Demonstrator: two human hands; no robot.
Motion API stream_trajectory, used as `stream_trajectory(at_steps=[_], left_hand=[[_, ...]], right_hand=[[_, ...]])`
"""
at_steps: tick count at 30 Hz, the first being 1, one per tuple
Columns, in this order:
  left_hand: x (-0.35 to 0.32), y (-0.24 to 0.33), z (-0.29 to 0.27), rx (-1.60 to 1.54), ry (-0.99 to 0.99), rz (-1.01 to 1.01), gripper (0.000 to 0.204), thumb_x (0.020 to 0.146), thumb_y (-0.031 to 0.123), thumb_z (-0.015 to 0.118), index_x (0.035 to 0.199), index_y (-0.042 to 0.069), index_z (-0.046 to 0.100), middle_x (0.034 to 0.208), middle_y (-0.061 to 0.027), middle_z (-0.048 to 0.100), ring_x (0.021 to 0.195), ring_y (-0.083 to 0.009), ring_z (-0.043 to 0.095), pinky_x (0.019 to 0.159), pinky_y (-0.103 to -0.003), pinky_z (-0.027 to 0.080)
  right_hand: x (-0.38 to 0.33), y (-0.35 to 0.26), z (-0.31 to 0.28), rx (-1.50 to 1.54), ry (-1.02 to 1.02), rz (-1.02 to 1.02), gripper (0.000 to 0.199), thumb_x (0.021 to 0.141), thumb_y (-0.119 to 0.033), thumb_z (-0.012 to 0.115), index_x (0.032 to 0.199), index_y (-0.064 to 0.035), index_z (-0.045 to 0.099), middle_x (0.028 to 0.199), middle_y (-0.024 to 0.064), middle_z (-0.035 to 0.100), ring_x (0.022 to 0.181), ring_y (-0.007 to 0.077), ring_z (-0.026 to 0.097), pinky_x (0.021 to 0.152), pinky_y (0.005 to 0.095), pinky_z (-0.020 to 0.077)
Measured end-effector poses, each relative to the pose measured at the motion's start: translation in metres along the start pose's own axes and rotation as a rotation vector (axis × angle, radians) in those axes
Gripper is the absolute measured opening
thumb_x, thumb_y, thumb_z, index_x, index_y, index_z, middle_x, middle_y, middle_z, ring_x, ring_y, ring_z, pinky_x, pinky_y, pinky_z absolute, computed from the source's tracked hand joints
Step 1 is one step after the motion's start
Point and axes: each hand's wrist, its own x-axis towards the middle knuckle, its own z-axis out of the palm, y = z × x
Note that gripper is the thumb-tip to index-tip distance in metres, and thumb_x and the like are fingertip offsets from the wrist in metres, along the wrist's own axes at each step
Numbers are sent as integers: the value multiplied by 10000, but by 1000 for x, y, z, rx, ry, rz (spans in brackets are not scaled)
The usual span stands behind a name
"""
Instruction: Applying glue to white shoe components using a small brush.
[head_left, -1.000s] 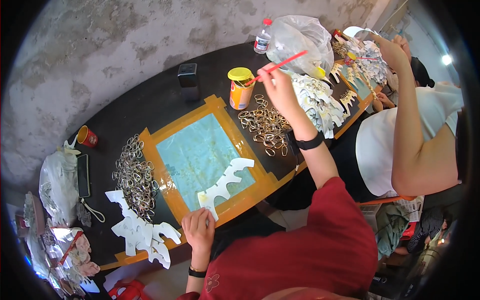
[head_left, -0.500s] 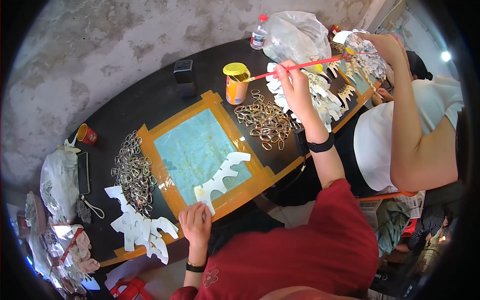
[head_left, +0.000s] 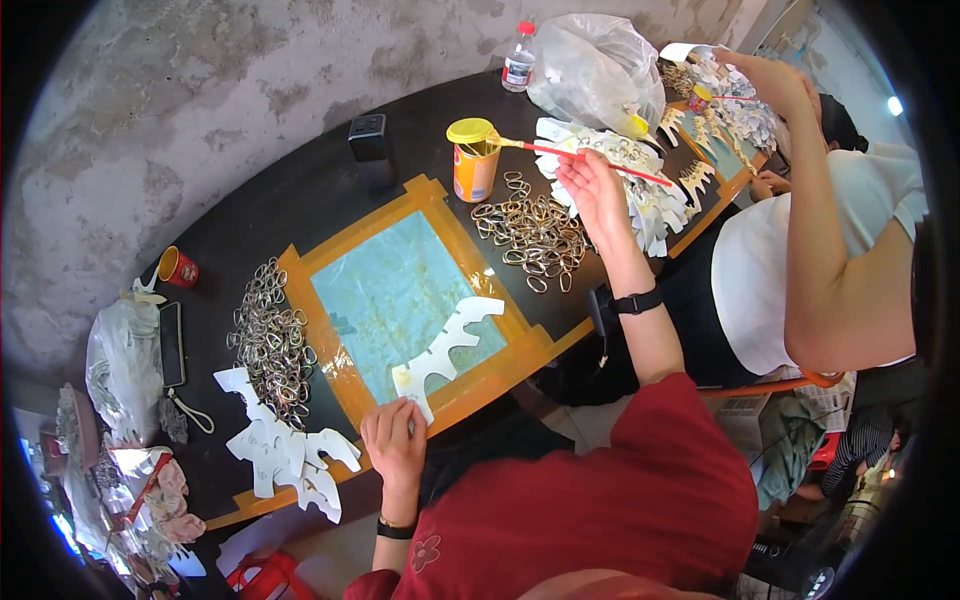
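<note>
My right hand point(head_left: 597, 192) pinches a red-handled brush point(head_left: 556, 153) between thumb and fingers, its other fingers loosely spread. The brush's yellowish tip is at the rim of an orange can point(head_left: 474, 172) with a raised yellow lid. A white cut-out strip with notched edges point(head_left: 442, 354) lies across the blue-green sheet point(head_left: 385, 290), a yellowish wet patch near its lower end. That near end is under the closed fingers of my left hand point(head_left: 395, 440), at the taped edge. Orange-brown tape point(head_left: 433, 200) frames the sheet.
Metal rings point(head_left: 535, 240) lie in a heap right of the sheet, and more rings point(head_left: 272, 345) at its left. White cut-outs point(head_left: 285, 455) overlap at lower left; another pile point(head_left: 625, 175) lies beyond my right hand. A co-worker's arm point(head_left: 815, 200) is at right.
My right hand has lowered slightly and its fingers have loosened. The brush now slopes down to the right, its tip higher at the can. My left hand stays on the strip.
</note>
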Motion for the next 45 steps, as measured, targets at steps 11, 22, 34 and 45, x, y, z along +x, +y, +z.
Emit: stream_trajectory(at_steps=[11,22,34,45], left_hand=[[1,0,-1,22,4,8,159,724,18,754,863,52,683,931,-46,675,875,-247,629,812,-380,469],[-14,0,-3,32,-15,-32,147,740,32,747,867,57,679,922,-57,676,870,-255,627,813,-383,468],[5,-3,2,-9,50,-15,139,735,43,753,851,68,680,917,-21,671,856,-214,635,791,-348,476],[-2,-1,0,-22,66,-31,164,711,17,766,845,71,689,908,-12,684,844,-203,641,778,-339,477]], right_hand=[[-18,-2,-2,211,-8,175,269,951,-156,560,1165,6,546,1091,185,614,1039,242,598,1001,413,490],[-54,-11,11,-497,-91,-209,196,967,-76,509,1021,58,640,944,95,655,888,140,614,863,293,494],[-215,26,24,-583,-591,-90,138,872,55,559,980,63,645,993,195,683,854,220,667,783,309,530],[-221,39,28,-870,-704,-162,115,840,69,616,930,32,676,911,159,701,827,253,684,738,310,534]])
